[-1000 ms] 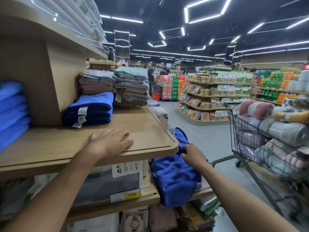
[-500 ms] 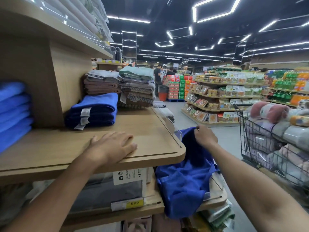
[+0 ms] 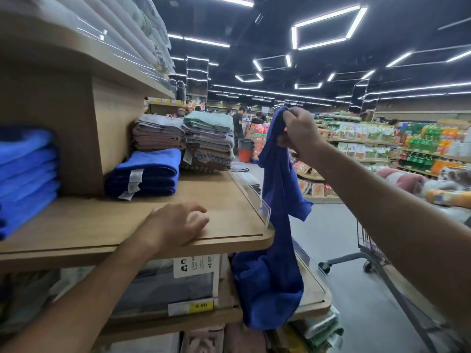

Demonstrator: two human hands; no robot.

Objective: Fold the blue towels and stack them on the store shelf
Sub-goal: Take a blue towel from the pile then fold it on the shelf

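Observation:
My right hand (image 3: pixel 299 135) grips the top edge of an unfolded blue towel (image 3: pixel 276 225) and holds it up to the right of the wooden shelf (image 3: pixel 229 200). The towel hangs down past the shelf corner, and its lower end rests bunched on the lower shelf (image 3: pixel 312 299). My left hand (image 3: pixel 178 224) rests on the front edge of the wooden shelf with fingers loosely curled, holding nothing. A short stack of folded blue towels (image 3: pixel 145 173) with white tags lies at the back of the shelf. More folded blue towels (image 3: pixel 25 177) are piled in the compartment at far left.
Folded brown, grey and green towels (image 3: pixel 206 141) are stacked behind the blue stack. A clear plastic guard (image 3: pixel 251 192) runs along the shelf's right edge. A shopping cart (image 3: pixel 413 225) loaded with rolled textiles stands at right. People (image 3: pixel 238 126) stand far down the aisle.
My right hand has lifted the blue towel from the lower shelf up to above shelf height, so it now hangs stretched out. My left hand stays on the shelf, fingers slightly more curled.

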